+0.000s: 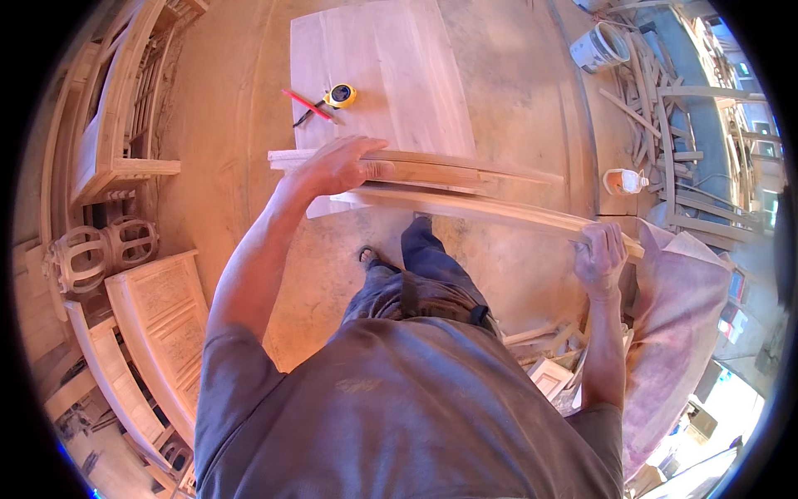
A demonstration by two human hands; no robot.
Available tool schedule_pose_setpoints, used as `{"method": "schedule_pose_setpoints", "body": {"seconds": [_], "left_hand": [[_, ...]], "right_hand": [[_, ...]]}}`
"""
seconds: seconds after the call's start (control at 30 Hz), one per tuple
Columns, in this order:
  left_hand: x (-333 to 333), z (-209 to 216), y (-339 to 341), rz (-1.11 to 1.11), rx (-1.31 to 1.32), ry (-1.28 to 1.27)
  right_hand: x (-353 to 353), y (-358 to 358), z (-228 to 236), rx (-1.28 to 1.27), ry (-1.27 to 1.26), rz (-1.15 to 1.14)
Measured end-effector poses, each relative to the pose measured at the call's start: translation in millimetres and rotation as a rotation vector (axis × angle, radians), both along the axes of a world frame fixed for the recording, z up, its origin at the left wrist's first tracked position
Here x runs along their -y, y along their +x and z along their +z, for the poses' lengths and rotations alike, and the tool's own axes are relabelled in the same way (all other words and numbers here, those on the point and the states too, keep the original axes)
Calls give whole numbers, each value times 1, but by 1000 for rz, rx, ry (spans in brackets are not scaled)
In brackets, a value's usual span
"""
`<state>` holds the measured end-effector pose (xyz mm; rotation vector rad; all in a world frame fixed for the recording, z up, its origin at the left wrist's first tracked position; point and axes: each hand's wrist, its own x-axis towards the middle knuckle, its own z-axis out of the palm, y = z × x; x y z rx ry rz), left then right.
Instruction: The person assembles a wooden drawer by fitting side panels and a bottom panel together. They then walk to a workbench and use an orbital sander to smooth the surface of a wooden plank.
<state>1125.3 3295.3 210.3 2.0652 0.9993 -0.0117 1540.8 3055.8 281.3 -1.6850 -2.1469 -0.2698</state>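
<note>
My left hand [341, 166] is closed over a light wooden strip [432, 170], its thumb on the near side and its fingers reaching toward the far side. More strip edges lie under that hand, partly hidden by it. Closer to my body, a long wooden board [490, 208] slants to the right. My right hand [601, 256] has its fingers wrapped round the right end of this board. Beyond the left hand, a yellow and black tape measure [341, 96] and a red pencil [309, 106] rest on a wide pale wooden panel [407, 66].
On the left stand a carved wooden panel [162, 316] and wooden frames [125, 141]. To the right are a white bucket [597, 50], a cut-open plastic jug [623, 181], a pile of scrap wood [657, 108] and a dusty cloth [673, 333].
</note>
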Motion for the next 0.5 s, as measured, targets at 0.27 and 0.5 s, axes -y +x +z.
{"method": "schedule_pose_setpoints", "body": {"seconds": [0.27,0.5], "left_hand": [[15,-10,67,-233,-146,376],[-7,-13,72,-173,-139,311]], "right_hand": [[-5,24,6,45,4,19],[99,89,83,284,-94,-185]]}}
